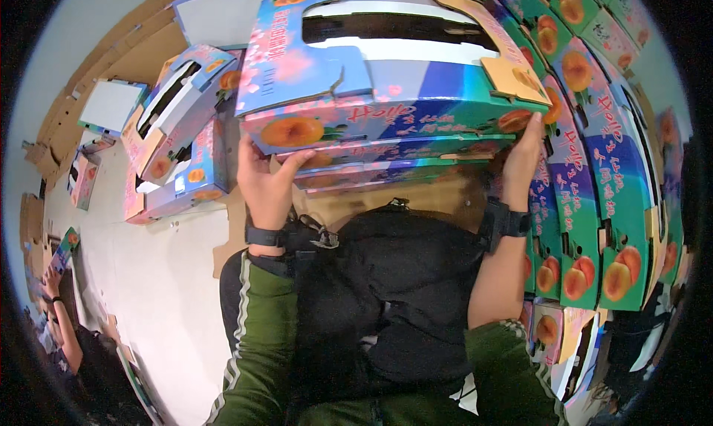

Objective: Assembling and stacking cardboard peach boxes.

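Observation:
A colourful cardboard fruit box (pixel 401 110), printed with peaches and blossoms, is between my two hands in front of me. Its top has a wide cut-out, with white inner flaps and a dark gap showing. My left hand (pixel 266 181) grips the lower left corner, thumb along the front edge and fingers partly hidden underneath. At the right end, my right hand (pixel 524 158) presses against the lower corner, fingers pointing up the side. Directly below are more boxes of the same print (pixel 371 177), stacked flat; I cannot tell whether the upper box touches them.
Tall stacks of matching boxes (pixel 579 196) stand close on my right. Several more boxes (pixel 174 118) lie tilted and piled at the left, beside a pale floor (pixel 163 277). Brown cardboard (pixel 230 240) lies under the front stack. Another person's arm (pixel 68 337) holds a box at far left.

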### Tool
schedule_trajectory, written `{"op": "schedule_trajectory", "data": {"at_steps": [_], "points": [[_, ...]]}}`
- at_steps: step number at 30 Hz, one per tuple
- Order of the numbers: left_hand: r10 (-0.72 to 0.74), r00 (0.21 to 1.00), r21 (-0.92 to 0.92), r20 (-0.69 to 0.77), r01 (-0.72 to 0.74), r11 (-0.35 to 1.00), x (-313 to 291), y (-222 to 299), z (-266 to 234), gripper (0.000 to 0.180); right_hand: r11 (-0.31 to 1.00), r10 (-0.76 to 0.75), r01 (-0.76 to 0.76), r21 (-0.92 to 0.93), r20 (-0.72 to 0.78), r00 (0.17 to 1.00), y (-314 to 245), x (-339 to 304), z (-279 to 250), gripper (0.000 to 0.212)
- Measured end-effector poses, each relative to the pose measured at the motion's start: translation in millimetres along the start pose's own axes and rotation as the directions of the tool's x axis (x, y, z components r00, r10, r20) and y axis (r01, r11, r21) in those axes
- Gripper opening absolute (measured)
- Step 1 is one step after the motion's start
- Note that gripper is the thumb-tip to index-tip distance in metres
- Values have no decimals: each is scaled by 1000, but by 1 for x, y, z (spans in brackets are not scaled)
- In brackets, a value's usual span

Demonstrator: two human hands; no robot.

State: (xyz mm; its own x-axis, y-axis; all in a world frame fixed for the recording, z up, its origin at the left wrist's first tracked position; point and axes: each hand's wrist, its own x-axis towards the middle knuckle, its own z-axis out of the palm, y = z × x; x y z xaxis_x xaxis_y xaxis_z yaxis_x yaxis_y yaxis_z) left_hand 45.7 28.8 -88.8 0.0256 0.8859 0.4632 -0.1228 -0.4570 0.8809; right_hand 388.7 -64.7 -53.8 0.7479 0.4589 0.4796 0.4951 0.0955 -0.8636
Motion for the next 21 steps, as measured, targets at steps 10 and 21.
{"op": "schedule_trajectory", "data": {"at_steps": [10,21], "points": [[-6,997,237,71,-11,971,15,0,-23,61,996,85,-85,-3,-43,995,13,8,-7,54],[-331,896,950,-295,311,-6,30,-123,-204,81,881,-430,462,103,-233,872,-38,-14,7,38]]}}
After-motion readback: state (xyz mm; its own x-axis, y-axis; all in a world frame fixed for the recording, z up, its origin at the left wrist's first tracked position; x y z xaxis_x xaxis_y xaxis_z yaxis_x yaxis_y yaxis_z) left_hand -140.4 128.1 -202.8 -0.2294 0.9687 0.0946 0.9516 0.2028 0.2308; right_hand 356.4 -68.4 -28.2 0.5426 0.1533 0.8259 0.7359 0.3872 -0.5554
